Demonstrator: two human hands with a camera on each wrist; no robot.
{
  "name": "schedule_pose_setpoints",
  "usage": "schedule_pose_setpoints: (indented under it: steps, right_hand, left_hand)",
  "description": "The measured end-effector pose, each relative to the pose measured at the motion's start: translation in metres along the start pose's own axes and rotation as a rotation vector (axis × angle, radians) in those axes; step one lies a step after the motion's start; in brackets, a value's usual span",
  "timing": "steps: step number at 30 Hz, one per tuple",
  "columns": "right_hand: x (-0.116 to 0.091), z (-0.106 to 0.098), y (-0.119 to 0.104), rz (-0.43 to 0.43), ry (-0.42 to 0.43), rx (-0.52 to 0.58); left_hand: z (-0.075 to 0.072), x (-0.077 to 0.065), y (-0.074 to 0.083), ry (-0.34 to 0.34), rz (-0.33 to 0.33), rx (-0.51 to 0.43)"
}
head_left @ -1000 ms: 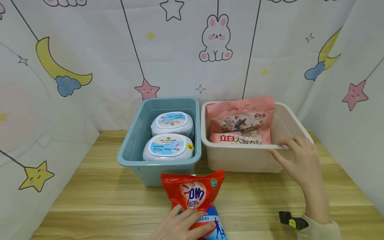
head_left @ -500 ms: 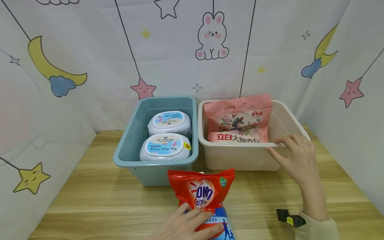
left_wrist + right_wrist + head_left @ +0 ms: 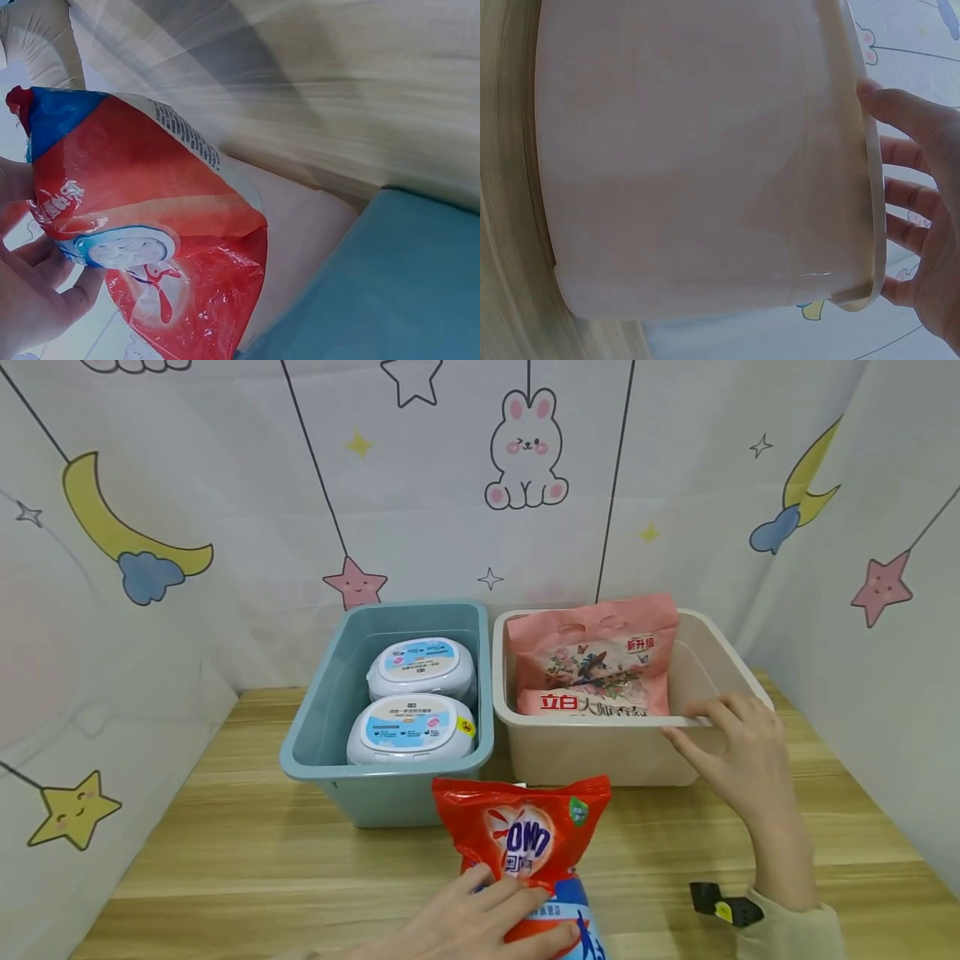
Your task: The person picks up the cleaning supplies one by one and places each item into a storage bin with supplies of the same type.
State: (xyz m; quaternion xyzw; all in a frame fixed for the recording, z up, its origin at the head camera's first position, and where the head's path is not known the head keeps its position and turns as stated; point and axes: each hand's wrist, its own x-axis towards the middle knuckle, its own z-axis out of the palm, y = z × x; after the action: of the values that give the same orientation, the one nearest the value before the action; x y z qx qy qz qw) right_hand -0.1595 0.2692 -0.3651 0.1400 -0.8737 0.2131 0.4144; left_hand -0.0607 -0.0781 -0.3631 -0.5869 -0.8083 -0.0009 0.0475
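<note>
A red and blue bag of OMO laundry detergent (image 3: 525,831) is at the front middle in the head view. My left hand (image 3: 491,914) holds it, fingers spread over its front. In the left wrist view the bag (image 3: 150,165) looks raised, with the hand (image 3: 45,292) at its left side. My right hand (image 3: 750,760) grips the front rim of a cream plastic bin (image 3: 592,756) near its right corner. In the right wrist view the thumb lies outside the rim and the fingers inside. A pink detergent bag (image 3: 600,664) leans inside that bin.
Left of the cream bin stands a teal bin (image 3: 390,797), holding two white lidded tubs, a front one (image 3: 411,731) and a back one (image 3: 422,668). Both bins stand on a wood-grain table (image 3: 225,860), before a patterned curtain (image 3: 435,485). A black strap (image 3: 723,906) is at the right sleeve.
My left hand and the OMO bag have moved to the right, toward the front of the cream bin. The right hand keeps its hold on the rim. The head view has shifted slightly.
</note>
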Motion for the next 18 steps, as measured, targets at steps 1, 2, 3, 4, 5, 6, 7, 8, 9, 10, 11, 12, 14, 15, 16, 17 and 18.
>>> schedule_pose_setpoints:
  steps: [1, 2, 3, 4, 5, 6, 7, 8, 9, 10, 11, 12, 14, 15, 16, 17, 18]
  right_hand:
    - [0.0, 0.0, 0.0, 0.0, 0.0, 0.0]
    - [0.0, 0.0, 0.0, 0.0, 0.001, 0.0]
    - [0.0, 0.0, 0.0, 0.0, 0.002, -0.001]
    - [0.0, 0.0, 0.0, 0.0, 0.002, -0.001]
    - [0.0, 0.0, 0.0, 0.0, 0.001, -0.002]
    - [0.0, -0.001, 0.0, 0.0, 0.0, -0.003]
    - [0.0, -0.001, 0.0, 0.0, -0.001, -0.005]
    - [0.0, -0.001, -0.001, 0.0, -0.002, -0.007]
    - [-0.001, -0.001, -0.001, 0.001, -0.003, -0.008]
    - [-0.001, -0.001, -0.001, 0.001, -0.004, -0.009]
    - [-0.001, -0.001, -0.001, 0.001, -0.006, -0.011]
    - [-0.001, -0.001, -0.001, 0.002, -0.006, -0.011]
    - [-0.001, -0.001, -0.001, 0.004, -0.007, -0.011]
    - [-0.001, -0.001, -0.002, 0.003, -0.007, -0.011]
    - [-0.001, -0.001, -0.001, 0.003, -0.007, -0.011]
    - [-0.001, -0.001, -0.001, 0.003, -0.007, -0.011]
    - [-0.001, -0.001, -0.002, 0.004, -0.008, -0.011]
  left_hand:
    - [-0.001, 0.001, 0.0, -0.006, 0.008, 0.011]
    - [-0.003, 0.001, 0.0, -0.012, 0.018, 0.02]
    - [-0.005, 0.002, 0.0, -0.022, 0.027, 0.03]
    - [-0.006, 0.003, 0.0, -0.028, 0.037, 0.045]
    - [-0.007, 0.004, 0.0, -0.028, 0.048, 0.062]
    - [-0.008, 0.005, 0.0, -0.027, 0.059, 0.074]
    - [-0.009, 0.006, 0.0, -0.017, 0.069, 0.084]
    - [-0.01, 0.006, 0.0, -0.014, 0.077, 0.091]
    - [-0.011, 0.007, 0.001, -0.008, 0.081, 0.089]
    - [-0.012, 0.008, 0.001, 0.004, 0.088, 0.096]
    - [-0.013, 0.009, 0.001, 0.015, 0.093, 0.096]
    - [-0.014, 0.009, 0.001, 0.027, 0.099, 0.098]
    - [-0.015, 0.01, 0.002, 0.052, 0.11, 0.111]
    - [-0.015, 0.01, 0.002, 0.073, 0.116, 0.118]
    - [-0.016, 0.011, 0.002, 0.093, 0.122, 0.132]
    - [-0.016, 0.011, 0.002, 0.118, 0.123, 0.125]
    - [-0.016, 0.012, 0.002, 0.14, 0.121, 0.112]
